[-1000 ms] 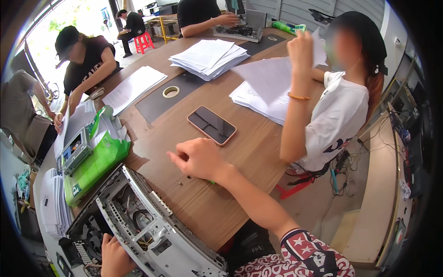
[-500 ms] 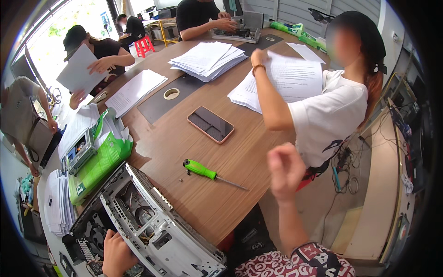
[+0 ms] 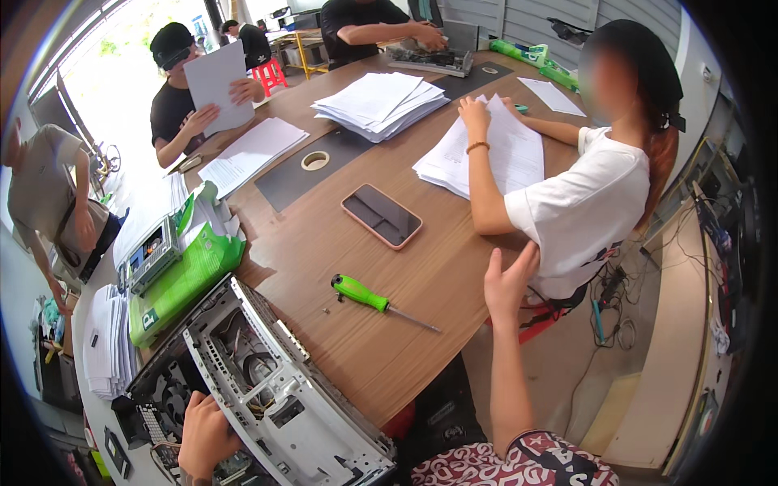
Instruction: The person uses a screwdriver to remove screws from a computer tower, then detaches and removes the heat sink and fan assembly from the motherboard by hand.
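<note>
An opened metal computer case [image 3: 304,437] lies at the lower left with its fan and wires showing. My left hand [image 3: 209,433] is inside it, fingers curled at the edge of the metal frame; the fingertips are partly hidden. My right hand [image 3: 509,283] is raised beyond the table's right edge, thumb and fingers apart, holding nothing. It is close to a co-worker's white shirt; whether they touch I cannot tell. A green-handled screwdriver [image 3: 361,292] lies on the table between my hands, with tiny screws [image 3: 327,310] beside its handle.
A phone [image 3: 382,215] and a tape roll [image 3: 315,161] lie mid-table. Paper stacks [image 3: 379,104] stand farther back. A metal drive [image 3: 154,257] rests on a green package [image 3: 190,287] at left. The co-worker in white [image 3: 583,194] sits at right; loose cables [image 3: 616,300] trail behind.
My right hand has turned and its fingers have spread near the co-worker's shirt. The co-worker's papers have come down onto the table. My left hand stays in the case.
</note>
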Demonstrator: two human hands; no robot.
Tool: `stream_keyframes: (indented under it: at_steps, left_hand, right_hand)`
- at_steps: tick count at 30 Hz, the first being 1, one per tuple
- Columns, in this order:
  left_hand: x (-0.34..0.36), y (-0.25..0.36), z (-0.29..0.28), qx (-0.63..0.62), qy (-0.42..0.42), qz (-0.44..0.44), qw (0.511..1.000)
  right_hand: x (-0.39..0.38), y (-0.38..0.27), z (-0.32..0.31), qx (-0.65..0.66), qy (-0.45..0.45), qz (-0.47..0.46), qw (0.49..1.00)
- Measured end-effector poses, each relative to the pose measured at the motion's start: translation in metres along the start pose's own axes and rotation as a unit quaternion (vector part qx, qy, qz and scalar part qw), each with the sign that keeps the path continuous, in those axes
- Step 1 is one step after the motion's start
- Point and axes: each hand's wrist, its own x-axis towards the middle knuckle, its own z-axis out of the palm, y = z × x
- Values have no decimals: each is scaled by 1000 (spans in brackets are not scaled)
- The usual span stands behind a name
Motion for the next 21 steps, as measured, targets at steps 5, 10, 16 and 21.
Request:
stream_keyframes:
  at_steps: [5, 10, 16, 21]
  left_hand:
    - [2, 0, -1, 6, -17, -13, 1000]
    - [6, -2, -2, -13, 1, 8, 1000]
    - [-1, -3, -4, -6, -27, 7, 1000]
    - [-3, -3, -3, -8, -17, 11, 1000]
  right_hand:
    - [14, 26, 1, 35, 70, -7, 997]
    - [59, 62, -6, 123, 149, 38, 980]
    - [102, 63, -9, 449, 307, 237, 805]
    - [127, 49, -27, 659, 289, 171, 673]
